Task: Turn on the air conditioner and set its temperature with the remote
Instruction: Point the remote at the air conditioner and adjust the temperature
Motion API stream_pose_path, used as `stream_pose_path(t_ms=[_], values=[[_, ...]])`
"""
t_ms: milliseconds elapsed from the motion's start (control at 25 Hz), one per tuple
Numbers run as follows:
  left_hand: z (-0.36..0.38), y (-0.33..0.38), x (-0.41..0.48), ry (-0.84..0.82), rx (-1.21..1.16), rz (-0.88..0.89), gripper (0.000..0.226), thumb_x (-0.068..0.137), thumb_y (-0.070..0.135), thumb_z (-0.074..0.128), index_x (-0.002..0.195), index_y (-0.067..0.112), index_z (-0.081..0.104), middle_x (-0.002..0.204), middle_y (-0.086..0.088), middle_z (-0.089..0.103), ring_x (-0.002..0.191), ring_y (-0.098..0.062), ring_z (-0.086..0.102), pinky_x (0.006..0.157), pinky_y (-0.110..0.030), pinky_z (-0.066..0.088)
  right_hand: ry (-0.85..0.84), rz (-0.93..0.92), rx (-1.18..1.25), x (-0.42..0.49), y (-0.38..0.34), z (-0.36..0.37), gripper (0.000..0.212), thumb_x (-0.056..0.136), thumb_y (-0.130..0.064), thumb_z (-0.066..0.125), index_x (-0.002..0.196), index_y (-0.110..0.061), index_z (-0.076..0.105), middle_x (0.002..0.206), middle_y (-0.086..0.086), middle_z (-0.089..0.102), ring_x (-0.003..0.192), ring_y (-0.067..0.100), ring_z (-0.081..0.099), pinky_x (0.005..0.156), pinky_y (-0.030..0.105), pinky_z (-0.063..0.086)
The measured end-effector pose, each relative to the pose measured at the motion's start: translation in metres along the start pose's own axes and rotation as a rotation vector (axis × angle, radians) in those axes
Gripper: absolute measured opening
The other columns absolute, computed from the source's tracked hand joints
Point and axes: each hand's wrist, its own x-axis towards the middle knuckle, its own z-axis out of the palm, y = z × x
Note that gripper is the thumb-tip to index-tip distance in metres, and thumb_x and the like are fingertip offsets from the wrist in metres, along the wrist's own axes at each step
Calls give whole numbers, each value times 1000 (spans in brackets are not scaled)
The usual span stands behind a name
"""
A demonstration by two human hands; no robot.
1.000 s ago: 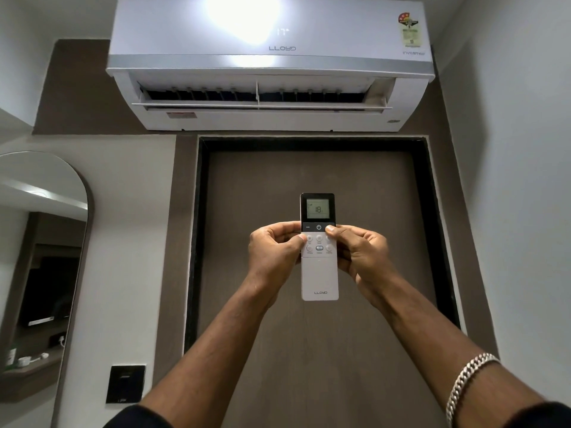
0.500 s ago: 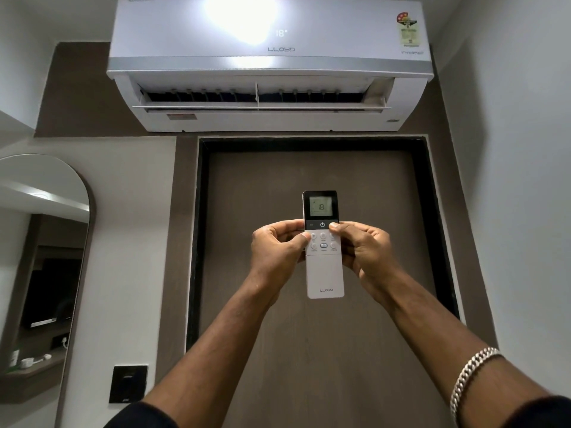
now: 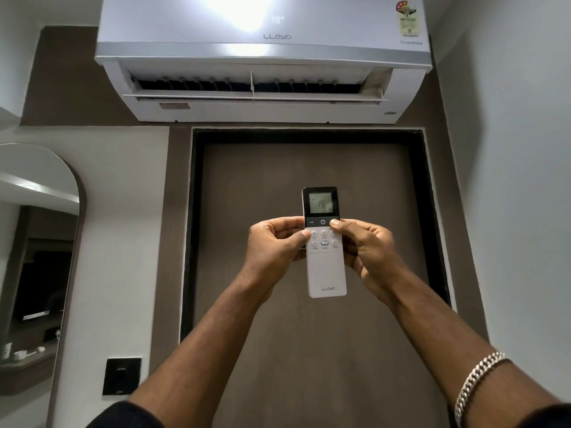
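Observation:
A white wall-mounted air conditioner [image 3: 262,69] hangs above a brown door, its flap open and its front display reading 18. I hold a slim white remote [image 3: 326,273] upright in front of the door, and its screen shows 19. My left hand [image 3: 275,251] grips the remote's left side, thumb resting on the left buttons. My right hand [image 3: 367,248] grips the right side, with its thumb pressed on the top right button of the dark strip beside the power symbol.
A brown door [image 3: 309,168] in a dark frame fills the middle. An arched mirror [image 3: 37,242] hangs on the left wall, with a black switch plate [image 3: 122,376] below it. A white wall stands close on the right.
The remote's screen went from 18 to 19. The air conditioner's display went from 17 to 18. My hands and the remote shifted slightly right.

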Motion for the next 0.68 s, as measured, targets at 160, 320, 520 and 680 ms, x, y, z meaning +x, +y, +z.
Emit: stream_pose_path(t_ms=[160,320,520,680], values=[[4,-15,-9,-10,-17,-38,14,83,9,67,91,20,68,87,3,77,85,-16,75,65,-27,60,-5,41,-35,-9,7,-9,18,85,-17,66,94,-1,68,89,18,72,79,26,70,70,35,60],[12,-37,-23,-72,-61,-126,15,82,8,68,94,15,69,88,-1,78,86,-19,74,64,-27,60,31,98,-36,-28,26,-30,11,84,-16,67,86,-6,71,82,10,76,75,21,73,69,34,62],[40,-91,-60,-146,-111,-290,17,79,6,71,95,14,70,92,-5,78,87,-23,74,66,-30,60,103,223,-114,-73,62,-78,9,84,-15,68,79,-8,73,83,9,79,81,22,75,64,28,59],[86,-153,-107,-252,-92,-490,21,80,8,70,100,11,70,95,-6,78,91,-22,73,67,-28,59,241,375,-225,-130,105,-138,12,83,-16,70,84,-5,73,83,9,79,80,19,76,59,21,57]])
